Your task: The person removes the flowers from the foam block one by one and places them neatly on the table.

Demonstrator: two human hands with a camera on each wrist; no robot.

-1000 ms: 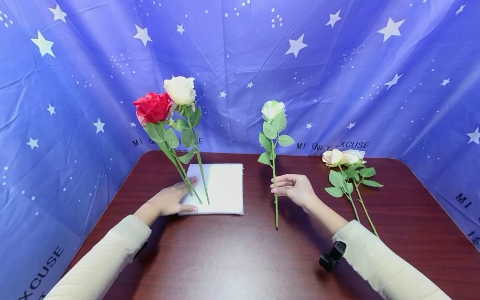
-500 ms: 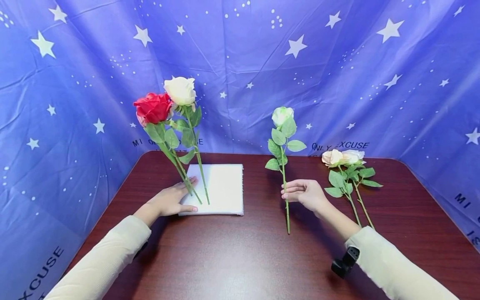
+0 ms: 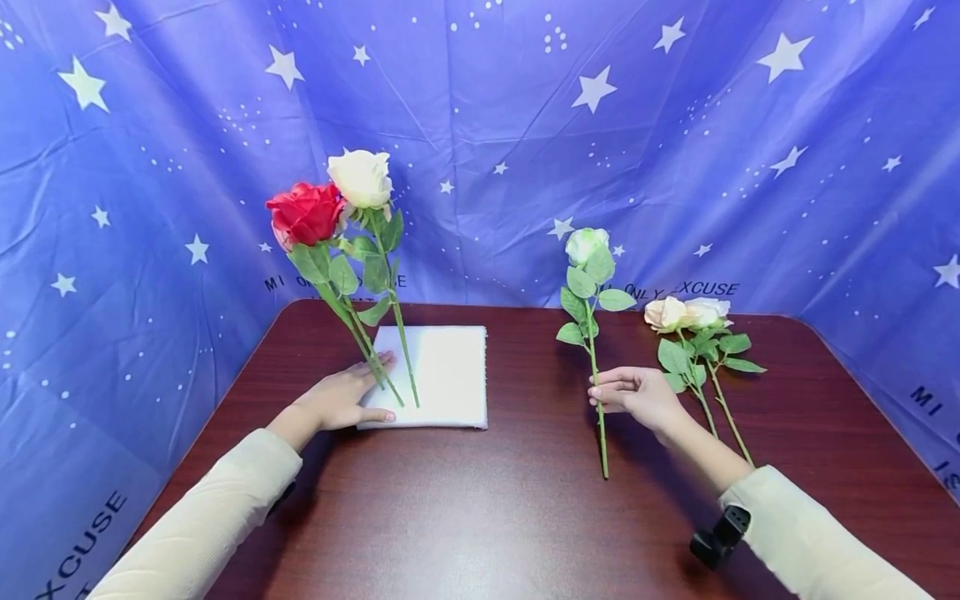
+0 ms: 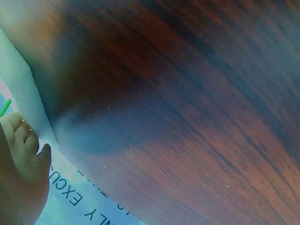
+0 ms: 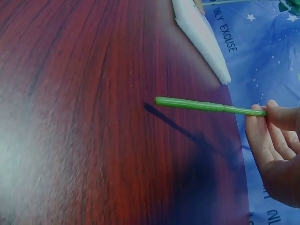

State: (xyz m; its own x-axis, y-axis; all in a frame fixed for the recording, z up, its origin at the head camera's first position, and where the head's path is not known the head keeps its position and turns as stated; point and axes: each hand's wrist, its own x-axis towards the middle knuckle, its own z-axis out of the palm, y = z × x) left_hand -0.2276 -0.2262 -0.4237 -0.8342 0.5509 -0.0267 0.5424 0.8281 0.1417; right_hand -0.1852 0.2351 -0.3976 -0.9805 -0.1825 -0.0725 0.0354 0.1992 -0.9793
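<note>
My left hand (image 3: 337, 402) rests spread on the left side of a white foam block (image 3: 453, 375), its fingers partly behind flower stems. A red rose (image 3: 306, 213) and a white rose (image 3: 361, 179) stand in the block, leaning left; a pinkish bloom is mostly hidden behind the red one. Over the table to the right, my right hand (image 3: 641, 398) pinches the stem of a pale green-white rose (image 3: 587, 247), held nearly upright, bloom up. In the right wrist view the green stem's (image 5: 187, 103) lower end hangs above the table, apart from its shadow.
Two cream roses (image 3: 666, 315) lie at the right of the dark wooden table (image 3: 480, 517), beyond my right forearm. Blue star-printed cloth (image 3: 480, 108) hangs around the table's back and sides. A black wrist camera (image 3: 720, 537) sits under the right sleeve.
My right hand has moved right and slightly toward me, carrying the pale green-white rose closer to the cream roses. The left hand and the foam block have stayed in place.
</note>
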